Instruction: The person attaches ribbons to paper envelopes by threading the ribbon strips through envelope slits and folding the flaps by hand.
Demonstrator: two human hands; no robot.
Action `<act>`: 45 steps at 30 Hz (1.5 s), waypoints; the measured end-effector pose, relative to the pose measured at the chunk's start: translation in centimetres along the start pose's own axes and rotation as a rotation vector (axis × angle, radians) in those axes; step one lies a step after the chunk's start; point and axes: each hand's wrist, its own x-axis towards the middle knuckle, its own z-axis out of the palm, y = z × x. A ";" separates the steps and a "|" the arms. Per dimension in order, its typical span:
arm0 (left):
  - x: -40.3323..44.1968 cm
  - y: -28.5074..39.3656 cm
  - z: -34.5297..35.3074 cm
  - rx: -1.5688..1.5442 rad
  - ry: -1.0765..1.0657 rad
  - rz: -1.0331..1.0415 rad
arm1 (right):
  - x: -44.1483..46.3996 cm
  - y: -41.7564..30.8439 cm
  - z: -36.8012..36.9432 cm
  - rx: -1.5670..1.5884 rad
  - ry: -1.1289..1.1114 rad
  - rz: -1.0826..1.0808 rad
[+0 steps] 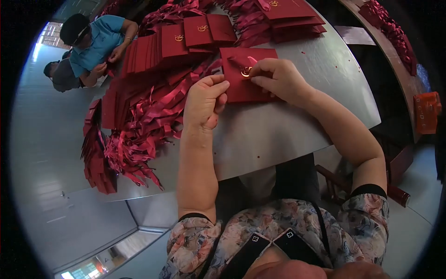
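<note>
A dark red paper gift bag (234, 90) with a gold emblem lies flat on the metal table in front of me. My right hand (281, 81) is over its right half, thumb and fingers pinched beside the emblem on a short red ribbon (252, 60). At the bag's left edge, my left hand (207, 100) is closed, thumb pressed against the index finger. Whatever it pinches is too small or hidden to make out. Close to the left hand, a heap of loose red ribbons (160, 109) spreads over the table.
Rows of red bags (169, 42) stand beyond the ribbons, and another stack (295, 21) lies at the back right. The metal table (325, 88) has a rounded right edge. A person in a blue shirt (103, 41) works at the far left. An orange box (426, 111) is at right.
</note>
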 end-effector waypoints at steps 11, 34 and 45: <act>0.0 0.4 -0.6 -0.088 -0.150 -0.059 | 0.0 -0.3 0.6 0.130 -0.113 0.276; 0.4 -1.2 0.5 -0.074 -0.183 0.166 | 0.0 1.1 1.1 0.051 -0.062 0.106; 0.7 -1.8 1.3 -0.121 -0.013 0.173 | -0.1 0.8 1.3 0.076 -0.034 0.088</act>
